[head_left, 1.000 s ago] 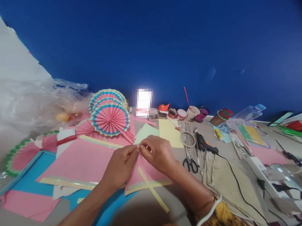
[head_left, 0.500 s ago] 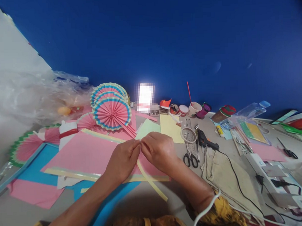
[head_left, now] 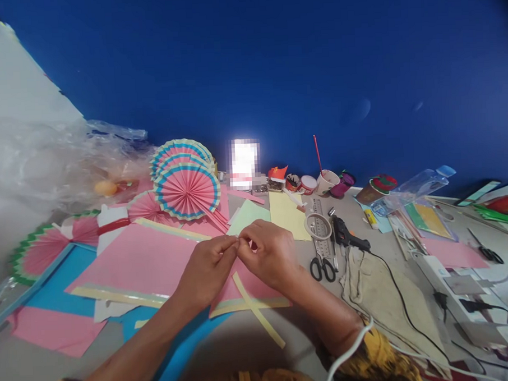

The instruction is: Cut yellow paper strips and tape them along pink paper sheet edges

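Observation:
My left hand [head_left: 209,268] and my right hand [head_left: 267,251] meet over pink paper, fingertips pinched together. Whatever lies between the fingertips is too small or hidden to make out. Just below them a narrow pale-yellow paper strip [head_left: 261,313] runs down toward me, crossing the edge of the sheet; its upper end disappears near my hands. Under my left wrist spreads a large pink paper sheet [head_left: 135,263] with yellow and grey-blue bands on its edges. Pleated pink paper fans [head_left: 187,192] with blue and yellow rims stand behind it.
Right of my hands lie black-handled scissors [head_left: 323,269], a roll of tape [head_left: 318,227], a metal ruler [head_left: 321,204] and a glue gun [head_left: 348,236] on a cloth [head_left: 389,297]. A power strip [head_left: 456,294] with cables sits farther right. Cups [head_left: 327,183] line the blue wall.
Both hands stay pinched together at nearly the same spot. The fingers of my right hand have shifted slightly, and the yellow strip's lower end is a little nearer me.

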Demonstrator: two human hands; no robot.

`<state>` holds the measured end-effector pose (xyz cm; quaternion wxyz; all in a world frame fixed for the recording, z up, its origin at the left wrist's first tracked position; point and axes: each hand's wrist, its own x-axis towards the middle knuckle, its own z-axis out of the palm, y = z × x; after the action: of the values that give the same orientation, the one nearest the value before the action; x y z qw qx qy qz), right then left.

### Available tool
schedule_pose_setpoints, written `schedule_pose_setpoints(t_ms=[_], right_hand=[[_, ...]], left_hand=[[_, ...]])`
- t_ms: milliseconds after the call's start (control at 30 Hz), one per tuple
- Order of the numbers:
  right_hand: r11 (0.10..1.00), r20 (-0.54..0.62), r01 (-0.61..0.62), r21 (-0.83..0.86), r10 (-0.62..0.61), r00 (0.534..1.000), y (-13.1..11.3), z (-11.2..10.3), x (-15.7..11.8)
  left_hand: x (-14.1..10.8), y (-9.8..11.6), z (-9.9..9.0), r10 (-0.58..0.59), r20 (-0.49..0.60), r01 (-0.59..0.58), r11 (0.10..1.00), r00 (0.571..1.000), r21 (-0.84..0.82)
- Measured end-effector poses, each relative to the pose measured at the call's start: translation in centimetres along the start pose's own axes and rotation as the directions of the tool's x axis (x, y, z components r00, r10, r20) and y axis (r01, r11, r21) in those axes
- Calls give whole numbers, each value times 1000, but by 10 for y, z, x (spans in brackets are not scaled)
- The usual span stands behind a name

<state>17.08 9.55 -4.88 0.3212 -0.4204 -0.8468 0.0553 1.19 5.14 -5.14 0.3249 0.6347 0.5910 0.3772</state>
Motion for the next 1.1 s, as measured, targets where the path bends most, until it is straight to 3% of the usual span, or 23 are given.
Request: schedule_pose_setpoints(t_ms=[200,333,567,667,767,867,1000,1100], right_hand=[[951,41,-148,270,142,989,0,-4,4],[886,73,-233,402,222,972,1,-4,7],[704,190,-389,594,348,918,1,-5,11],[712,183,-391,584,354,917,0,-3,11],[751,154,-358,555,330,931,-2,-1,10],[751,140,-361,553,344,929,2,-5,13],[730,21,-398,556,467,884,37,-25,14],[711,-118,-480,514,613,782,89,-49,1]], left_hand=[[2,3,-3,-45,16,46,995,999,-90],[4,1,-5,-135,35,139,974,990,-180],[7,2,-6,-330,119,347,824,937,-448],[8,6,-6,-317,96,322,809,944,-492],[9,7,-7,-293,24,272,852,956,-447],[12,1,-7,-346,-30,304,860,938,-410],[16,-12,-6,-417,-4,351,770,909,-532],[20,-18,-5,-446,-14,348,719,895,-601]])
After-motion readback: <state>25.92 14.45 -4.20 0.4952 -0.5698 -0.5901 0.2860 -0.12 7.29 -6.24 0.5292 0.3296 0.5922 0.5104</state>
